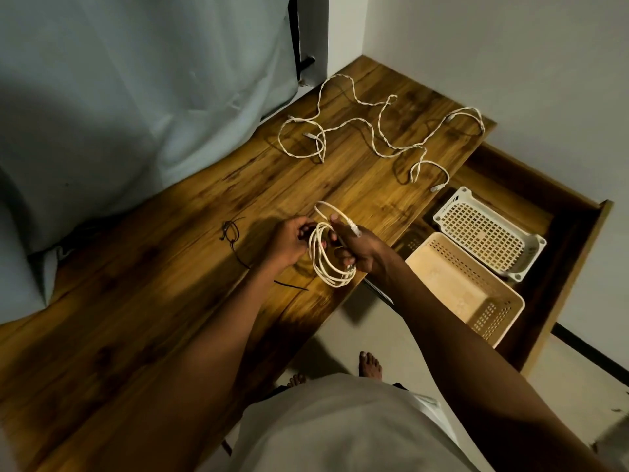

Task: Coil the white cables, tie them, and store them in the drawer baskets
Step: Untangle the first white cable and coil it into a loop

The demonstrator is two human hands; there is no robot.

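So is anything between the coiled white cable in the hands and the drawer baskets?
Nothing visible. Both the left hand and right hand hold the coiled white cable over the desk edge; the beige plastic basket sits open and empty in the pulled-out wooden drawer beside it.

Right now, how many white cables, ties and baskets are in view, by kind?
White cables: 3, one coiled cable in both hands, two loose on the desk
Dark ties: 2
Baskets: 2, white basket, beige basket
Total: 7

Bare wooden desk left of the black ties — loose cables sprawl across the far end.
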